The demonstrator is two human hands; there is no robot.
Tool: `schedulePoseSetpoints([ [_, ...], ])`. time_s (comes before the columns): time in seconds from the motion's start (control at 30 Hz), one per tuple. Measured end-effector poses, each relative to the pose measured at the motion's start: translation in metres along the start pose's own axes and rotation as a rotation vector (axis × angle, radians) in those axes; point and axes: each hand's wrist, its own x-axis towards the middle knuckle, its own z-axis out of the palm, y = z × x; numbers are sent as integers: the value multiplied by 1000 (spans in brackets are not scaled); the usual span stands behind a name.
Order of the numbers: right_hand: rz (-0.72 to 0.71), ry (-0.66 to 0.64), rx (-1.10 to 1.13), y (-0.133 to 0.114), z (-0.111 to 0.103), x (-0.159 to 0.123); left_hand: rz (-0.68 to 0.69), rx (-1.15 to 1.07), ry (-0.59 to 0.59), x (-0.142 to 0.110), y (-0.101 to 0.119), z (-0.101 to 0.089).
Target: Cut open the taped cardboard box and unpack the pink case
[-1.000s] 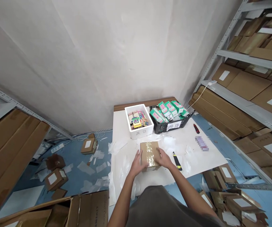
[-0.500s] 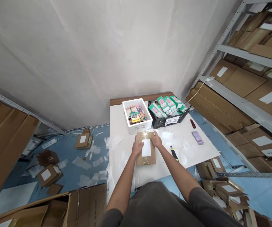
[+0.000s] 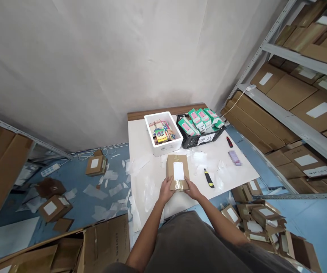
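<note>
On white table (image 3: 140,151), hands (image 3: 179,189) gripping carton (image 3: 177,163), blank-looking white label (image 3: 178,171)

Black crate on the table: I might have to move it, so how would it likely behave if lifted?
The black crate looks like stiff plastic, so it should hardly flex. The green-and-pink boxes, heaped above its rim at slants, could slide off if it tips. Being so full, it may feel fairly heavy, though their contents are hidden.

The bench (image 3: 180,206) is white with a brown strip along its far edge; the left bin (image 3: 167,147) is white, the crate (image 3: 190,142) black, its small boxes (image 3: 196,119) green, pink and white.
</note>
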Motion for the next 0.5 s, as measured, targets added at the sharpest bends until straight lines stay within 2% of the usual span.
schedulePoseSetpoints([
  [0.07,-5,108,29,-5,-14,0,-22,-64,76,5,14,-4],
  [0.17,-68,286,76,-21,-58,12,-16,-276,183,26,43,-22],
  [0.27,9,455,43,-35,-100,37,58,-410,261,54,72,-30],
  [0.37,104,465,14,-40,-116,64,30,-450,178,77,90,-21],
  [0.43,90,414,38,-39,-117,76,-21,-478,135,86,94,-13],
  [0.5,55,361,72,-35,-115,79,-44,-430,149,86,92,-10],
])
